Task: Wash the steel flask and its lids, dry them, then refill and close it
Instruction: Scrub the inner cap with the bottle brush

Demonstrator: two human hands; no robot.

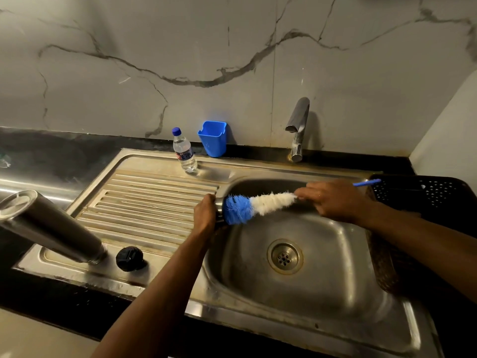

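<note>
The steel flask (pixel 49 226) stands open on the drainboard at the front left. Beside it lies a black lid (pixel 129 258). Over the left rim of the sink basin (pixel 335 254), my left hand (pixel 205 215) grips a steel lid cup (pixel 219 208), mostly hidden by my fingers and the brush. My right hand (pixel 333 200) holds a blue-handled bottle brush (pixel 258 204); its blue and white bristle head presses into the cup's mouth.
A plastic water bottle (pixel 184 151) and a blue holder (pixel 213 137) stand at the back of the drainboard (pixel 144 202). The tap (pixel 298 125) rises behind the basin. A black perforated basket (pixel 426 195) sits at the right.
</note>
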